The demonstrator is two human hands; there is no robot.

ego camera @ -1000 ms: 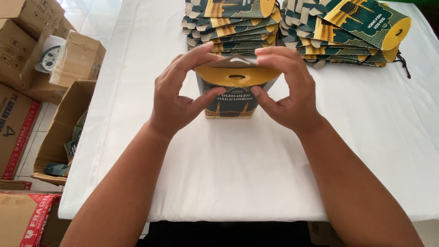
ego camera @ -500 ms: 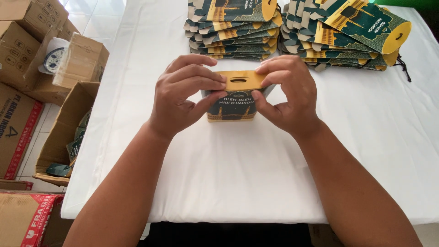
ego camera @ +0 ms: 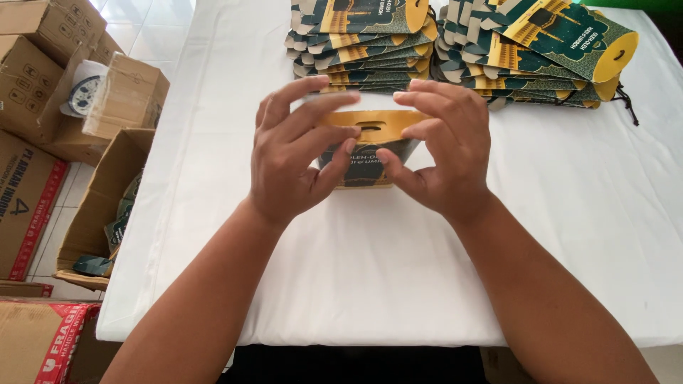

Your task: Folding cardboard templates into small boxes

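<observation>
Small dark-green/yellow carton [ego camera: 366,153] upright on white tablecloth [ego camera: 356,284], table centre, betw both hands. Long axis L–R. Left hand [ego camera: 295,160] + right hand [ego camera: 445,153] each pinch one end, fingers curled over yellow handle flap; equally near.

Cardboard cartons [ego camera: 50,107] beside white table [ego camera: 213,178]

A small dark-green and yellow carton [ego camera: 368,153] is held upright on the white table [ego camera: 569,249] between the left hand [ego camera: 292,160] and the right hand [ego camera: 445,153]. Two stacks of flat cartons [ego camera: 462,50] are seen behind it, and brown cardboard boxes [ego camera: 64,107] are placed on the floor at the left.
</observation>
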